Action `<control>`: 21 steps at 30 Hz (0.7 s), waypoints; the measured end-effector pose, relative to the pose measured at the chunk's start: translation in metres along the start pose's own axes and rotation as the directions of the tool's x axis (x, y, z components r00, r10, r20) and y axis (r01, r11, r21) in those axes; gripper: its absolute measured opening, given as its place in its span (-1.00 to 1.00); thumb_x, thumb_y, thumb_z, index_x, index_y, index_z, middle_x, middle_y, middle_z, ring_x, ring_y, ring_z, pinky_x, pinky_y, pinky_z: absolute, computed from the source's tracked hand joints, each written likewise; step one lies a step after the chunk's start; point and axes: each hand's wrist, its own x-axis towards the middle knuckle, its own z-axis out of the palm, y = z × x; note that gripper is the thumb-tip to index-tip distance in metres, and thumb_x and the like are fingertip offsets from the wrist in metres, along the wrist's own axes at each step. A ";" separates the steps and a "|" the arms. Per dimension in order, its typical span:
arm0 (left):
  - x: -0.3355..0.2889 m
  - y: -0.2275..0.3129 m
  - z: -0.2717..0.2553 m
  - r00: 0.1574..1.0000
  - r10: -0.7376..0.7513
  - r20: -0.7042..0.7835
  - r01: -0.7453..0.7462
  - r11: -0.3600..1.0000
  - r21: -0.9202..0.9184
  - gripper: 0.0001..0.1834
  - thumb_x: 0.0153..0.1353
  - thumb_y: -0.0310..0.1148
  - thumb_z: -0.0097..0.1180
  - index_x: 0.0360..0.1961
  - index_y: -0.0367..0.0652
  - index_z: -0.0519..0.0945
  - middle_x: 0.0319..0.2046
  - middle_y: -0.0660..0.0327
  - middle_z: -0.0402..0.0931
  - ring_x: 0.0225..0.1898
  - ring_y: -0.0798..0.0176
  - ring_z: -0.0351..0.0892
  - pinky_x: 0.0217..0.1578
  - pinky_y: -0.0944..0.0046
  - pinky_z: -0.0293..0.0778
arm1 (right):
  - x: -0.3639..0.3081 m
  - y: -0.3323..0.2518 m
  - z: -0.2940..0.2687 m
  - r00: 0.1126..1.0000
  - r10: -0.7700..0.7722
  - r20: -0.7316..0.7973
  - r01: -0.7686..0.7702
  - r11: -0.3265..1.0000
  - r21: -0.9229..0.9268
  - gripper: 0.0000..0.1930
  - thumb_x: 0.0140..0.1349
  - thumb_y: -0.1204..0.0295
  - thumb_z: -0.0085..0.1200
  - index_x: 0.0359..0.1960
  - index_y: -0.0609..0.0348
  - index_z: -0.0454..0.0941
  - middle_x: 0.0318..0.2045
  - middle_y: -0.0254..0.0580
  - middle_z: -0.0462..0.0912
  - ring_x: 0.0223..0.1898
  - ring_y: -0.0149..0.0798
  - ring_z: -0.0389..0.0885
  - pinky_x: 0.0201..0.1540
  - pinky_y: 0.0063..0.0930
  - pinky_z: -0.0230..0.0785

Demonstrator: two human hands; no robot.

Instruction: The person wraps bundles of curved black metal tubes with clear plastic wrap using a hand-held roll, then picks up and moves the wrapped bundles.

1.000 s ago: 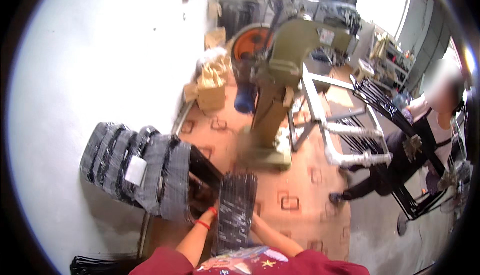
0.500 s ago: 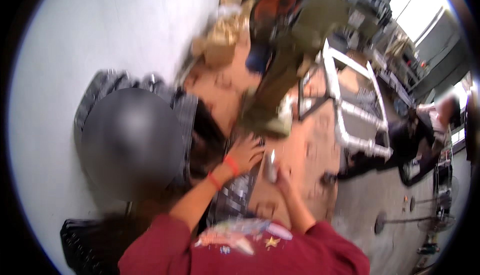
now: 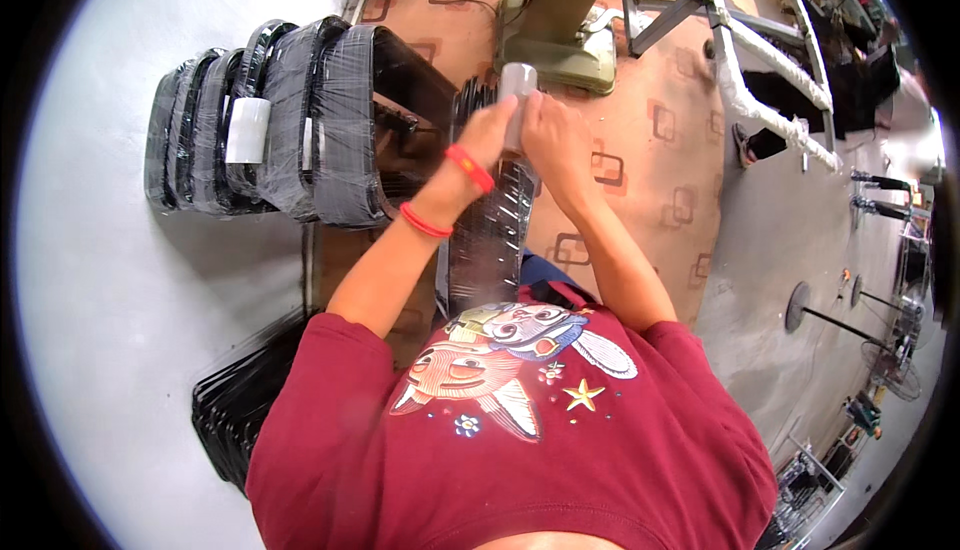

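Observation:
A roll of clear stretch film point(image 3: 517, 82) stands up between my two hands, in front of my chest. My right hand point(image 3: 556, 140) is closed on its right side. On the other side, my left hand point(image 3: 486, 132) also grips the roll, its fingers partly blurred. Below both hands lies a long stack of black frames point(image 3: 487, 240) bound in shiny film, reaching back towards my shirt. The roll hides part of the stack's far end.
At left, several film-wrapped bundles of black frames point(image 3: 345, 140) lean by the white wall point(image 3: 90, 200). More black frames point(image 3: 245, 390) stand below them. Ahead is a green machine base point(image 3: 590, 55); to the right, a white-wrapped metal frame point(image 3: 760, 60) and floor-standing fans point(image 3: 885, 360).
My left hand has gone from lying spread on the black stack to gripping the roll beside my right hand. My view has tipped downward, and a dark round shape at left is gone.

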 end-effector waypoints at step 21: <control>0.024 -0.007 -0.114 0.863 0.304 -0.404 0.404 0.067 0.913 -0.59 0.25 -0.05 -0.38 -0.16 -0.22 0.19 -0.30 -0.25 0.44 -0.23 -0.31 0.42 -0.24 -0.13 0.33 | -0.025 0.027 0.064 0.859 0.411 0.305 -0.511 0.711 0.482 -0.60 0.22 0.25 -0.19 -0.08 0.36 0.22 -0.28 0.24 0.49 -0.19 0.12 0.47 -0.14 -0.22 0.26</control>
